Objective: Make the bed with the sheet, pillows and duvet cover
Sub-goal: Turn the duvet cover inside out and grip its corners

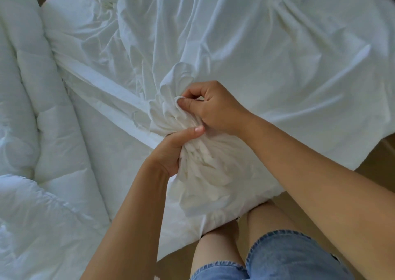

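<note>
**Trainee:** Layout, left to right from the bunch?

**Lead:** Far left of the bunch [168, 106]: quilted duvet [32, 108], heaped in soft rolls on the bed. Up and left from the bunch: flat hem band [106, 87], drawn taut. Just below the bunch: left hand [168, 151], grip clenched round the gathered cloth, thumb laid across the top. Touching the bunch on its right: right hand [215, 108], thumb and fingers pinching the next pleat. Right of and beyond the bunch: rest of the duvet cover [267, 44], judged so from the hem, spread and creased over the bed.

**Trainee:** Best way to run the step?

**Lead:** Feed with the right, store with the left. Take even pleats along the hem only. Avoid catching both layers in one pinch: risk of losing the opening. Hold the left grip tight right through to the far corner.

**Trainee:** Obstructions?

**Lead:** Left of the bunch: duvet against the cover's edge. On top of it or beside it, cannot tell. Expect drag there. Below the bunch: bare knees [265, 217] and denim shorts [284, 256] close against the hanging cloth; avoid trapping it. Lower right of the bunch: wooden floor [380, 158]; hold the overhang off it. No pillows in view.
</note>
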A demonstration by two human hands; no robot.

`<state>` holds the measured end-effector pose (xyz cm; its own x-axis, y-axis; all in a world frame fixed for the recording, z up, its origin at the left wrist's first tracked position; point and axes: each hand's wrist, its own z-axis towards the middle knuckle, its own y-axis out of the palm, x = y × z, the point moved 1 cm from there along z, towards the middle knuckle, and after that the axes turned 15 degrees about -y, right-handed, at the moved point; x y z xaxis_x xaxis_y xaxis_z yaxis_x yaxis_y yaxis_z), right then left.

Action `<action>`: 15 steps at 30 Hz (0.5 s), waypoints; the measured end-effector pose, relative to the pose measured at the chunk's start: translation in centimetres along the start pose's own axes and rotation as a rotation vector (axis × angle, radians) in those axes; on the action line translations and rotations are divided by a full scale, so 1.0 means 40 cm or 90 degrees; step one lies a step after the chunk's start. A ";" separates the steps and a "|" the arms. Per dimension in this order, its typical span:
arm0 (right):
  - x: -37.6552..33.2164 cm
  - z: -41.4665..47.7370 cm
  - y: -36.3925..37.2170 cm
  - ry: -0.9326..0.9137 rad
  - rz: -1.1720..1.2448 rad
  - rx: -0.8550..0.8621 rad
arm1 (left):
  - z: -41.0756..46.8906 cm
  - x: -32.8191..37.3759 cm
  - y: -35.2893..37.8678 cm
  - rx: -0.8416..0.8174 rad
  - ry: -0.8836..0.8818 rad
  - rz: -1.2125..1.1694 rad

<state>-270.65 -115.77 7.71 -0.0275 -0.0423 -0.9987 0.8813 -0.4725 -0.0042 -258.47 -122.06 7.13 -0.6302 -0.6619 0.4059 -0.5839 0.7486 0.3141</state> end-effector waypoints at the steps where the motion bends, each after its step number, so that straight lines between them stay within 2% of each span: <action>1: 0.004 0.000 0.009 0.003 0.003 0.012 | -0.002 0.003 -0.003 0.007 -0.016 0.020; 7: 0.004 0.022 0.031 0.029 0.068 -0.029 | -0.008 0.025 -0.015 0.077 -0.046 0.138; 10: 0.025 -0.013 0.003 0.029 0.088 0.017 | 0.000 0.011 -0.010 0.089 0.004 0.073; 12: 0.062 -0.077 -0.029 0.056 0.042 0.042 | 0.005 0.009 -0.013 0.068 0.038 -0.003; 15: 0.115 -0.157 -0.078 0.107 -0.059 0.004 | 0.014 0.021 -0.021 0.014 0.037 -0.045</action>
<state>-270.56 -108.96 2.82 -0.0291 0.1489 -0.9884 0.8758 -0.4729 -0.0970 -258.78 -123.26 6.72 -0.5567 -0.7096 0.4319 -0.6376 0.6983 0.3254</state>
